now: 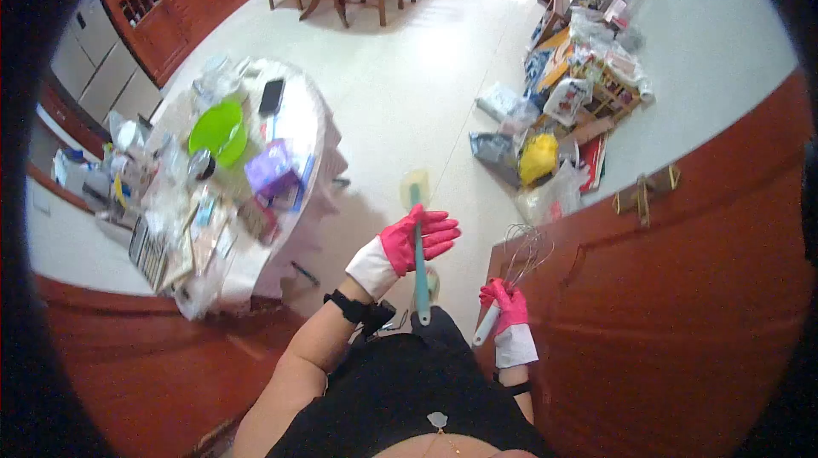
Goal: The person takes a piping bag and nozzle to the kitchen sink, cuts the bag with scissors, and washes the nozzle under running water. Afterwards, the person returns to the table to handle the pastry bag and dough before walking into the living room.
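A spatula (421,275) with a teal handle and a pale yellowish head lies across the palm of my left hand (417,241). The fingers of this pink-and-white rubber glove are stretched out to the right, while the thumb holds the handle. Lower right, my right hand (507,305), gloved the same way, is wrapped round the pale handle of a wire whisk (529,255). The whisk's wires point up, in front of the reddish-brown door. Both tools are held in the air, apart from each other.
On the left, a cloth-covered round table (313,117) bears a green bowl (218,132), a phone (271,97), a purple pack (271,170) and plastic bags. Bags and boxes (538,160) are heaped along the right wall. A wooden door (648,305) stands close on my right.
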A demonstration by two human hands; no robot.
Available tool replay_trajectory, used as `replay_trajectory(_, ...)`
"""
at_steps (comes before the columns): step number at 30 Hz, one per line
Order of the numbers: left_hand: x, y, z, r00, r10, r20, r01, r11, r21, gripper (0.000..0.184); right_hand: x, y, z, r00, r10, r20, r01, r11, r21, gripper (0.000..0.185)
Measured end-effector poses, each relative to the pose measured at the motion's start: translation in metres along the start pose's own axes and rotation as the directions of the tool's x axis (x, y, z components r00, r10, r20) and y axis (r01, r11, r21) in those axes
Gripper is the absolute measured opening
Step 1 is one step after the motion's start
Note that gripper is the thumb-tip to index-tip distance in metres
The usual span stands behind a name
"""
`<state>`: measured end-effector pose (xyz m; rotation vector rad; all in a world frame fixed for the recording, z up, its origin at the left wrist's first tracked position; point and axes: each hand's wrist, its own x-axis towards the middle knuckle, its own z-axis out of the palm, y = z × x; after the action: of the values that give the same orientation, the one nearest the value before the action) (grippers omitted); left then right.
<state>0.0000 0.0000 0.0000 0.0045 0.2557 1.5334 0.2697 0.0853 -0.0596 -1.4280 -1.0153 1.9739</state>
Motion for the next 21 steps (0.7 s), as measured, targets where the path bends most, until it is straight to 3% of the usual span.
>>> replay_trajectory(2,0.004,0.019,-0.013,0.975,0.16,-0.153,-0.097,0.93,0.354,0.048,0.028,0.009,0.01,0.96,-0.262,0.098,0.269,0.961,-0.068,0.023)
replay_trajectory(3,0.065,0.04,0.006,0.968,0.126,-0.217,-0.047,0.941,0.335,0.048,0.075,-0.039,0.008,0.978,-0.197,0.07,0.202,0.977,-0.064,0.023)
replay_trajectory(5,0.115,0.078,0.013,0.891,0.391,-0.231,-0.157,0.742,0.652,0.04,0.147,-0.084,0.029,0.899,-0.431,0.074,0.437,0.873,-0.216,0.023)
replay_trajectory(7,0.136,0.106,0.021,0.857,0.456,-0.241,-0.185,0.709,0.681,0.04,0.19,-0.105,0.046,0.914,-0.391,0.111,0.406,0.896,-0.183,0.026)
replay_trajectory(11,0.197,0.158,0.003,0.782,0.563,-0.266,-0.168,0.602,0.781,0.039,0.271,-0.14,0.089,0.877,-0.428,0.219,0.478,0.824,-0.303,0.044)
replay_trajectory(13,0.246,0.183,-0.026,0.844,0.509,-0.17,-0.184,0.572,0.799,0.037,0.299,-0.16,0.133,0.865,-0.475,0.162,0.486,0.873,-0.034,0.046)
replay_trajectory(17,0.317,0.246,-0.075,0.914,0.405,-0.011,-0.203,0.482,0.852,0.033,0.364,-0.203,0.234,0.913,-0.32,0.255,0.371,0.909,-0.189,0.063)
replay_trajectory(18,0.329,0.251,-0.058,0.843,0.538,0.034,-0.355,0.506,0.786,0.033,0.386,-0.206,0.257,0.863,-0.382,0.331,0.45,0.879,-0.159,0.071)
replay_trajectory(19,0.358,0.288,-0.046,0.886,0.412,-0.213,0.157,0.166,0.974,0.049,0.401,-0.222,0.29,0.861,-0.309,0.403,0.397,0.905,-0.153,0.072)
replay_trajectory(21,0.366,0.325,-0.023,0.816,0.545,-0.194,0.088,0.214,0.973,0.053,0.424,-0.252,0.348,0.886,-0.154,0.437,0.158,0.987,0.029,0.074)
